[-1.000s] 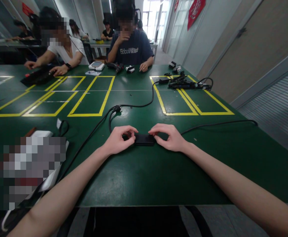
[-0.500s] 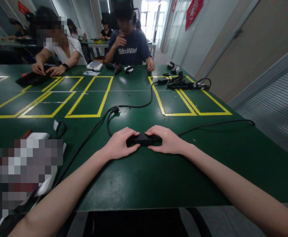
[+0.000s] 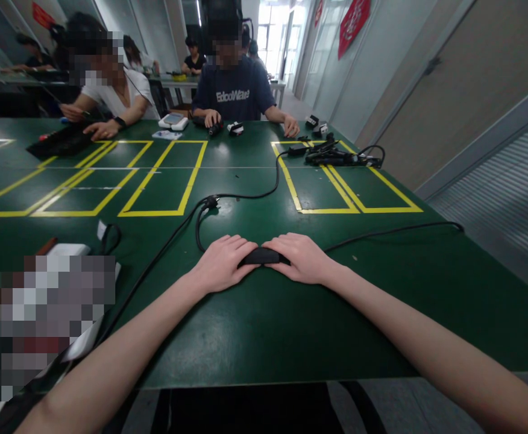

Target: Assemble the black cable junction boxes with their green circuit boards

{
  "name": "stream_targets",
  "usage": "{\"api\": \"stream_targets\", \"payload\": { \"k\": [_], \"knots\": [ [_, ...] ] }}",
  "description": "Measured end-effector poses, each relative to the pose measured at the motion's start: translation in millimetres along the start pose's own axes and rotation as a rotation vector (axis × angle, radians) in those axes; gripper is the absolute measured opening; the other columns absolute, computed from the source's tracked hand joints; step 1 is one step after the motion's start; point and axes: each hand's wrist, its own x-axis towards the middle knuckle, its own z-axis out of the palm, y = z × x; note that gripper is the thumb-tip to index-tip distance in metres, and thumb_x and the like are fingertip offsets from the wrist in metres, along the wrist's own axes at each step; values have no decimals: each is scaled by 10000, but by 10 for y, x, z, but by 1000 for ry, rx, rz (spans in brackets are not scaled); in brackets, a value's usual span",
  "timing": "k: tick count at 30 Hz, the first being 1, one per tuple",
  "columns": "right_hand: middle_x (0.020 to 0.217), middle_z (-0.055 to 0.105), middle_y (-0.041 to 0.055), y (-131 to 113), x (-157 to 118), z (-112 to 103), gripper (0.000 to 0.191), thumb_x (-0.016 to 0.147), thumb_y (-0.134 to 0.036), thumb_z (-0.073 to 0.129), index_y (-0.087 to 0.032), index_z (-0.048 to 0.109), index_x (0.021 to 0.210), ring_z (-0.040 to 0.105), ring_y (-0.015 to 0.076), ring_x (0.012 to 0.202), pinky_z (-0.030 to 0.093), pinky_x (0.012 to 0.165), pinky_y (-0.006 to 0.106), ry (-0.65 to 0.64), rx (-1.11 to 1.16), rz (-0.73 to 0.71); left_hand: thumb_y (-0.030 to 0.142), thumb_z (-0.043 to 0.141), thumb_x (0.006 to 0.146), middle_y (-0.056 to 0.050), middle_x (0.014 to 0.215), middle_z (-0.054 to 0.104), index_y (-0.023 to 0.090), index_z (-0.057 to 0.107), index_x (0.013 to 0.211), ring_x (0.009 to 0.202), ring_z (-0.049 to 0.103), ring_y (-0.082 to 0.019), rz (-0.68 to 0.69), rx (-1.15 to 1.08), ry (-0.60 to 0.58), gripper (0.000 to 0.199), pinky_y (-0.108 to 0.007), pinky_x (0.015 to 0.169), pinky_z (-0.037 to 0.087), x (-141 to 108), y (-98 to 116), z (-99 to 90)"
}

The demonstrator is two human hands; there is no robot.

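A black power adapter (image 3: 264, 257) is between my two hands, just over the green table (image 3: 246, 337). My left hand (image 3: 222, 263) grips its left end, thumb below and fingers over the top. On the other end, my right hand (image 3: 302, 258) is closed the same way. Part of the adapter is covered by my fingers. One black cord (image 3: 198, 232) leaves its left side and curves up to a plug (image 3: 212, 202). From the right side a second cord (image 3: 395, 228) runs across to the table's right edge.
Black adapters and cords (image 3: 336, 155) lie bunched at the far right, by yellow tape outlines (image 3: 330, 210). A long cable (image 3: 155, 265) crosses the left side. Near my left arm sits a partly blurred pile with a white case (image 3: 72, 249). Two co-workers sit opposite.
My hands have moved slightly closer together over the adapter, which looks a little tilted. The co-worker across has lowered a hand from the face to a dark tool; the other co-worker's hand has lifted.
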Motion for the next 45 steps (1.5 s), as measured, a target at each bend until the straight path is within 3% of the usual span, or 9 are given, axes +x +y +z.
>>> {"api": "stream_targets", "payload": {
  "k": [7, 13, 22, 26, 32, 37, 43, 45],
  "knots": [
    [882, 736, 82, -26, -14, -28, 316, 1061, -422, 524, -146, 671, 1102, 664, 218, 778, 416, 722, 339, 14, -36, -36, 441, 520, 1057, -88, 956, 745, 160, 663, 1126, 873, 690, -247, 60, 47, -7, 323, -349, 777, 452, 6, 5, -46],
    [969, 731, 113, -56, 2, -42, 391, 1071, -478, 490, -139, 647, 1189, 658, 237, 858, 432, 754, 343, 24, -56, -48, 425, 544, 1047, -73, 934, 746, 161, 661, 1094, 852, 686, -236, 46, 41, -30, 292, -347, 787, 463, 9, 10, -57],
    [943, 730, 100, -63, -17, -17, 379, 1076, -474, 484, -143, 655, 1148, 662, 225, 829, 441, 737, 339, 33, -69, -20, 451, 545, 1047, -100, 1063, 761, 155, 632, 1271, 942, 700, -252, 68, 6, 32, 382, -364, 832, 504, 8, -1, -48],
    [997, 733, 113, -67, -10, -33, 358, 1065, -459, 509, -151, 664, 1160, 671, 231, 872, 490, 758, 343, 76, -62, -41, 442, 529, 1056, -99, 1047, 770, 160, 661, 1241, 932, 706, -250, 73, -1, 30, 362, -367, 830, 518, 8, -9, -58],
    [1112, 740, 145, -64, -37, -78, 337, 1077, -340, 453, -133, 667, 1234, 662, 241, 917, 540, 786, 365, 151, -195, -171, 605, 563, 998, -110, 1087, 768, 171, 657, 1284, 935, 730, -272, -68, -95, -20, 529, -360, 800, 533, 6, 54, -126],
    [1254, 728, 138, -44, -86, -55, 379, 1090, -292, 400, -176, 636, 1362, 704, 212, 936, 554, 794, 336, 141, -293, -197, 520, 451, 1066, -51, 934, 768, 199, 696, 1105, 819, 720, -229, -195, -201, -113, 406, -311, 720, 491, 16, 86, -149],
    [1143, 757, 104, -28, -85, -73, 370, 1032, -225, 498, -187, 613, 1382, 726, 189, 866, 535, 699, 289, 93, -210, -148, 551, 669, 954, -20, 900, 730, 198, 653, 1029, 765, 680, -195, -174, -282, 43, 361, -280, 672, 454, -16, 62, -78],
    [1137, 755, 105, -36, -84, -92, 390, 1021, -277, 541, -176, 594, 1394, 730, 201, 900, 536, 703, 290, 72, -130, -136, 549, 675, 954, -14, 876, 707, 197, 631, 994, 751, 665, -186, -129, -262, 81, 356, -274, 659, 443, -31, 54, -56]
  ]
}}
